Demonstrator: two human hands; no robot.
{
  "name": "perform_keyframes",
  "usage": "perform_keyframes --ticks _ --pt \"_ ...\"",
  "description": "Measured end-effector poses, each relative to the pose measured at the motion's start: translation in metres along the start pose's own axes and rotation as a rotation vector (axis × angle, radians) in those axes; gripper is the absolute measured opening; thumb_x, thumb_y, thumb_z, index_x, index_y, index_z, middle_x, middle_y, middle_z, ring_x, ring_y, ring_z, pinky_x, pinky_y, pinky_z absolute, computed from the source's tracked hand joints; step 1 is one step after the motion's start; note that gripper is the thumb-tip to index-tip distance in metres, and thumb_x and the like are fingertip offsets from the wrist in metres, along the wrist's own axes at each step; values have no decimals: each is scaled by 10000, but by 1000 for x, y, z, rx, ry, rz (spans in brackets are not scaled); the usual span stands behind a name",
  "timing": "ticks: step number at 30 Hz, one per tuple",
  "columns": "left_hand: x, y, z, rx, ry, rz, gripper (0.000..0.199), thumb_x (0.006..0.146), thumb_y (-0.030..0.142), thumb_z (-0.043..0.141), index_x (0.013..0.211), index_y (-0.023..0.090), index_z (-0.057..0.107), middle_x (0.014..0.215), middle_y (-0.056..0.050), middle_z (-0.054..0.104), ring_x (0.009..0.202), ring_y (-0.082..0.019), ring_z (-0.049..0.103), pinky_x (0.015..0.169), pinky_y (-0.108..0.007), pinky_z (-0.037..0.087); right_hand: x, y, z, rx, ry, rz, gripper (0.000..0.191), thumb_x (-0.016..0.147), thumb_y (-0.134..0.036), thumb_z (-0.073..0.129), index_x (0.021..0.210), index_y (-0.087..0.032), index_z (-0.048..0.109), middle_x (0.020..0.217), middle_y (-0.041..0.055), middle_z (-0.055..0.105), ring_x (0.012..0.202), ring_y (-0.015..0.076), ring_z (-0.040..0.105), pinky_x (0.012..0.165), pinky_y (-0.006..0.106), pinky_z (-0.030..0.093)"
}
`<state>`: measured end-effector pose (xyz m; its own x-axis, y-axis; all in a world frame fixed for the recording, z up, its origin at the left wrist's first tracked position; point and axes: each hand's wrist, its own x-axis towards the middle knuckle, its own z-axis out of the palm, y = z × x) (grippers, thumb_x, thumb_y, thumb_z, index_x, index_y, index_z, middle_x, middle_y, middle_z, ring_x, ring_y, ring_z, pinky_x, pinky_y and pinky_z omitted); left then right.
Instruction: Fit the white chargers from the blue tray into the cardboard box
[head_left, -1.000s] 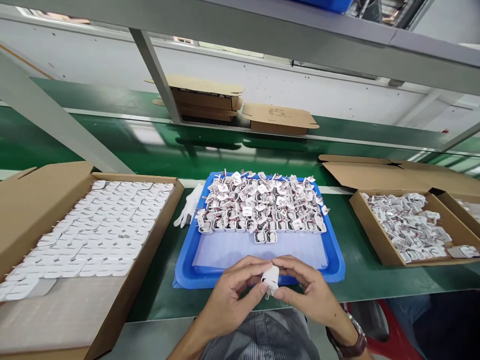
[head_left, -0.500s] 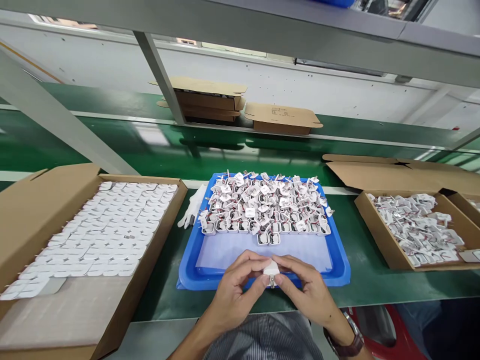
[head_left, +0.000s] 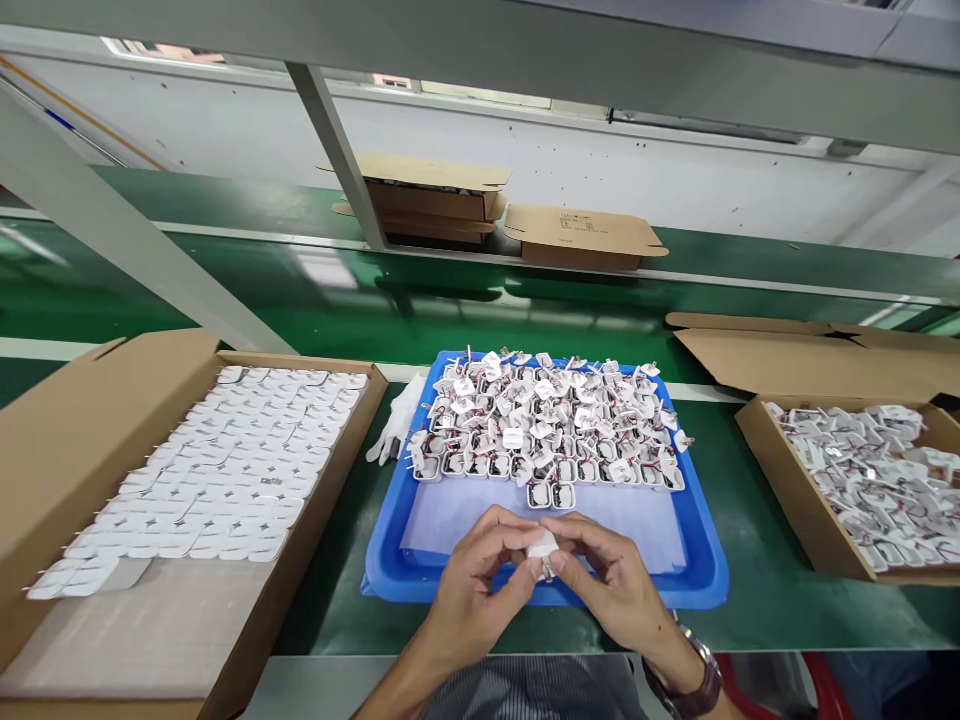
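Clamping a small white plastic plug housing [head_left: 542, 546] between the fingertips, the left hand [head_left: 484, 572] and right hand [head_left: 609, 572] are holding their grip closed above the near rim of the blue plastic tray [head_left: 379, 560]; metal prongs are apparently facing the wearer.

No word or number can be read for certain. Short lines of small dark print stand on the lid of the cardboard box [head_left: 581, 232] at the upper middle of the frame, too small and blurred to make out. A small grey mark, also illegible, shows on one white piece [head_left: 271, 481] in the open carton [head_left: 247, 610] at left.
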<state>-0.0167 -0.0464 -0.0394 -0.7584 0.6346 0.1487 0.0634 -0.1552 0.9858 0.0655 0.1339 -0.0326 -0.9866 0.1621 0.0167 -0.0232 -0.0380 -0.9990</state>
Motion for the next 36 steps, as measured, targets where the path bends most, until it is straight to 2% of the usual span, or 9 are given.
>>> perform_keyframes --ticks 5,9,14,17,22,25,28,32,36 --pt "1 5 0 -7 -53 -39 306 1033 209 626 1302 335 701 1188 -63 627 916 -156 655 790 -283 568 1 2 -2 39 18 50 266 993 -307 733 1252 -353 775 1149 28 788 980 163 782 888 276 644" --pt "2 6 2 -50 -36 -73 301 1014 196 658 1265 346 724 1196 -56 632 977 -161 666 831 -275 579 -1 3 -2 83 23 90 288 995 -295 734 1265 -387 770 1169 15 773 1028 162 780 928 262 628" --pt "2 1 4 -86 12 -98 282 1002 207 682 1239 349 739 1163 -43 636 938 -142 662 814 -259 582 -2 2 -1 96 -29 80 382 1018 -301 702 1377 -431 698 1287 27 730 1182 189 740 1035 307 592" --pt "1 0 4 -53 25 -103 269 999 207 687 1224 343 746 1156 -43 645 929 -141 660 818 -261 585 -1 2 0 93 -29 82 379 1026 -295 687 1375 -441 694 1298 21 720 1198 183 731 1042 302 584" --pt "2 2 1 30 -7 -102 312 1017 205 660 1274 365 736 1178 -47 668 944 -148 679 843 -269 604 -1 1 0 38 24 104 315 1010 -321 703 1319 -375 734 1184 26 748 1091 176 743 978 287 605" --pt "2 3 0 83 -72 -115 426 1019 199 645 1394 400 670 1318 -66 652 1137 -203 694 973 -332 609 -2 1 0 16 66 148 326 1010 -376 698 1333 -339 724 1194 40 759 1093 196 737 992 314 603" --pt "2 0 1 121 -67 -124 562 946 170 725 1437 428 633 1442 -67 596 1314 -265 642 1047 -370 597 -2 3 1 21 101 191 402 1001 -425 709 1392 -339 684 1286 48 762 1155 213 730 1045 340 583" --pt "5 -7 4 99 -8 -120 505 917 144 737 1346 405 687 1380 -57 602 1232 -250 686 978 -347 634 0 3 0 56 85 235 431 1020 -504 661 1415 -333 671 1331 59 773 1218 234 731 1073 361 576" --pt "6 -8 10 112 42 -76 443 897 107 741 1267 347 711 1270 -54 635 1158 -227 693 954 -337 633 1 6 -4 -15 101 230 452 1024 -566 616 1378 -300 709 1372 81 761 1300 270 700 1123 396 554"
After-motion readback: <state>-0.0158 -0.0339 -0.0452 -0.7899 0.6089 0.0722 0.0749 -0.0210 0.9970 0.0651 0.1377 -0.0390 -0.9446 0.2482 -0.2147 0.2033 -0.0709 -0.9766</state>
